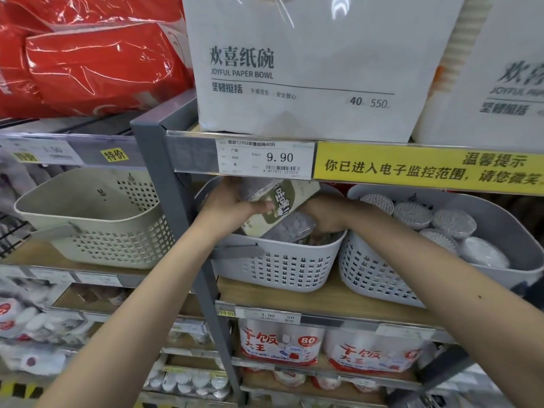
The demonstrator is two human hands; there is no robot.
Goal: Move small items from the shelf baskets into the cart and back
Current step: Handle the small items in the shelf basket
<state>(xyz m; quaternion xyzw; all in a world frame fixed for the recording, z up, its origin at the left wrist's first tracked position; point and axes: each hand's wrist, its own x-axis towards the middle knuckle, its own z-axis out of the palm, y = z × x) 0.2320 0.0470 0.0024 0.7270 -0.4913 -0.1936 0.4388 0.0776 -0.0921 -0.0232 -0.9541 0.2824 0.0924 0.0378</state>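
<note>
Your left hand [226, 206] fingers are curled round a green-and-cream packet [281, 206] above the grey middle basket [276, 266]; right hand [322, 214] dips inside at 3 o'clock of it, can't tell its grip

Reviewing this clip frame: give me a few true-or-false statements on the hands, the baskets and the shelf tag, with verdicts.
1. The left hand holds a packet over the middle basket. True.
2. The right hand rests on the shelf tag. False: it reaches down into the middle basket.
3. The cream basket is piled with round tubs. False: no items show in it; the round tubs sit in the right basket.
4. The price tag reads 9.90. True.
</note>
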